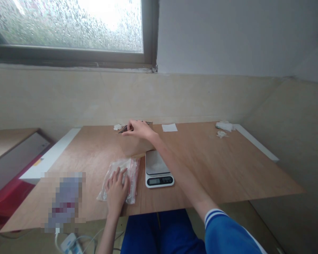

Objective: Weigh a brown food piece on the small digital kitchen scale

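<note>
The person wears a bright blue top; its right sleeve (228, 233) ends in a cuff with white stripes. Blue trousers (159, 233) cover the lap. Both hands and forearms are bare, without gloves or rings.

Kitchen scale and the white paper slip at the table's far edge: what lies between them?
In the head view, the right hand's forearm crosses just behind the kitchen scale; beyond that, only bare wooden tabletop up to the white paper slip.
</note>
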`<state>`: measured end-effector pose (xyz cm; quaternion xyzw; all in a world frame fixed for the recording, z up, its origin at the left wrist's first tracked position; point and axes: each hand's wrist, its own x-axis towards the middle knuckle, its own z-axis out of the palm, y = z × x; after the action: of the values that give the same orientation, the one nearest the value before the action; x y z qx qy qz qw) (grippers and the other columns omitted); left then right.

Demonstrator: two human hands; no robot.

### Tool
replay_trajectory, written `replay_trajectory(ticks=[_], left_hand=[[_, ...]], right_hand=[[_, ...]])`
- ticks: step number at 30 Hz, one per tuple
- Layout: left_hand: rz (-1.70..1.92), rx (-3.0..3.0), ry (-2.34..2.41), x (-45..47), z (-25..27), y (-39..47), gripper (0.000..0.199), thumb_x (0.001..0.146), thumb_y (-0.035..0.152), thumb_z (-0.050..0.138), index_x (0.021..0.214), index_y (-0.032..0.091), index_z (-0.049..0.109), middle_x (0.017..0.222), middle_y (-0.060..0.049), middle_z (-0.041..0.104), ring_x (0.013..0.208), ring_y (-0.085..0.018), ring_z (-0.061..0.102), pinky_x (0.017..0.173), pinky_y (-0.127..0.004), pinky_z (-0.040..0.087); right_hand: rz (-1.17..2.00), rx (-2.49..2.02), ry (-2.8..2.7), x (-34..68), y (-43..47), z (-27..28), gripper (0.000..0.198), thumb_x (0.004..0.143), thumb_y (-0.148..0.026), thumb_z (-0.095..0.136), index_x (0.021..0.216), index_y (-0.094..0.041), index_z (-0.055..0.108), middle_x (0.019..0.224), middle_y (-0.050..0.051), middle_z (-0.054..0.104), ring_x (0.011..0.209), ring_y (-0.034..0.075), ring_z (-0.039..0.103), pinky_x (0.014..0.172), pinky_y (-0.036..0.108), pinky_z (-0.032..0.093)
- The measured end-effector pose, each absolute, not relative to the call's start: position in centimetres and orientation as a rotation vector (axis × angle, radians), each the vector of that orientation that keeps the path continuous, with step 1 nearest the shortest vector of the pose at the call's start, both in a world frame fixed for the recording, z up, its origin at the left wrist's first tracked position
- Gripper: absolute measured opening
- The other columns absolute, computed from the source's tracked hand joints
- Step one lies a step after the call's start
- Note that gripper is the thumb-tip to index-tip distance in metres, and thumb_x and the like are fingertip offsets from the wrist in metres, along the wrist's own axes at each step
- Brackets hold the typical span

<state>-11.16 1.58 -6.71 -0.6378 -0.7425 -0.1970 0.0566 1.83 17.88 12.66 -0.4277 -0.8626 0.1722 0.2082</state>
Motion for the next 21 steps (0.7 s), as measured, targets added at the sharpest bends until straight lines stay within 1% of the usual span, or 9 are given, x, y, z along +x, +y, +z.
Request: replay_trajectory(ticks=[2, 5, 7, 9, 11, 21], left_hand=[[-0.606, -1.936, -2.265, -11.1, -6.6, 1.6, 0.035, 0.088, 0.029, 0.038, 0.118, 0.024, 0.057, 0.134, -0.007, 0.049, 0.119, -0.027, 0.046, 0.098, -0.045, 0.033], [-0.630, -1.937, -2.272, -11.2, -6.7, 1.6, 0.035, 0.088, 0.030, 0.038, 0.117, 0.024, 0.057, 0.133, -0.007, 0.049, 0.119, -0.026, 0.046, 0.098, -0.045, 0.033], [-0.648, -1.938, -2.278, -11.2, -6.8, 1.6, 0.035, 0.088, 0.030, 0.038, 0.117, 0.024, 0.057, 0.133, -0.007, 0.050, 0.118, -0.026, 0.047, 0.098, -0.045, 0.033], [-0.659, -1.933, -2.287, -11.2, -6.9, 1.7, 0.036, 0.088, 0.031, 0.038, 0.117, 0.024, 0.057, 0.132, -0.007, 0.050, 0.116, -0.026, 0.048, 0.098, -0.046, 0.034], [-0.662, -1.932, -2.290, -11.2, -6.9, 1.7, 0.036, 0.088, 0.031, 0.038, 0.117, 0.024, 0.057, 0.132, -0.007, 0.050, 0.116, -0.026, 0.048, 0.098, -0.046, 0.034], [-0.655, -1.936, -2.241, -11.2, -6.8, 1.6, 0.035, 0.088, 0.030, 0.038, 0.116, 0.024, 0.058, 0.130, -0.009, 0.052, 0.118, -0.025, 0.047, 0.099, -0.044, 0.032]], right_hand=[[0.681, -1.068, -2.384, 2.3, 18.3, 13.0, 0.019, 0.081, -0.034, 0.060, 0.080, -0.015, 0.061, 0.086, 0.004, 0.067, 0.082, 0.015, 0.059, 0.069, 0.023, 0.038], [0.920, -0.922, -2.344, 3.0, 18.9, 13.4, 0.006, 0.082, -0.017, 0.058, 0.080, -0.013, 0.063, 0.083, 0.003, 0.067, 0.077, 0.011, 0.058, 0.065, 0.019, 0.039], [1.000, -0.897, -2.302, 3.3, 19.1, 13.4, 0.008, 0.080, -0.009, 0.056, 0.082, -0.012, 0.063, 0.080, 0.002, 0.066, 0.073, 0.010, 0.058, 0.063, 0.018, 0.040], [0.991, -0.899, -2.248, 3.3, 19.0, 13.2, 0.012, 0.080, -0.005, 0.054, 0.084, -0.012, 0.062, 0.076, 0.001, 0.065, 0.069, 0.009, 0.057, 0.061, 0.018, 0.040], [0.917, -0.884, -2.215, 3.2, 18.6, 13.0, 0.014, 0.080, -0.003, 0.052, 0.086, -0.012, 0.060, 0.076, 0.001, 0.064, 0.069, 0.009, 0.056, 0.062, 0.018, 0.039], [0.638, -0.773, -2.284, 2.7, 17.3, 12.7, 0.015, 0.085, -0.005, 0.043, 0.084, -0.014, 0.054, 0.082, 0.002, 0.060, 0.077, 0.012, 0.055, 0.068, 0.021, 0.039]])
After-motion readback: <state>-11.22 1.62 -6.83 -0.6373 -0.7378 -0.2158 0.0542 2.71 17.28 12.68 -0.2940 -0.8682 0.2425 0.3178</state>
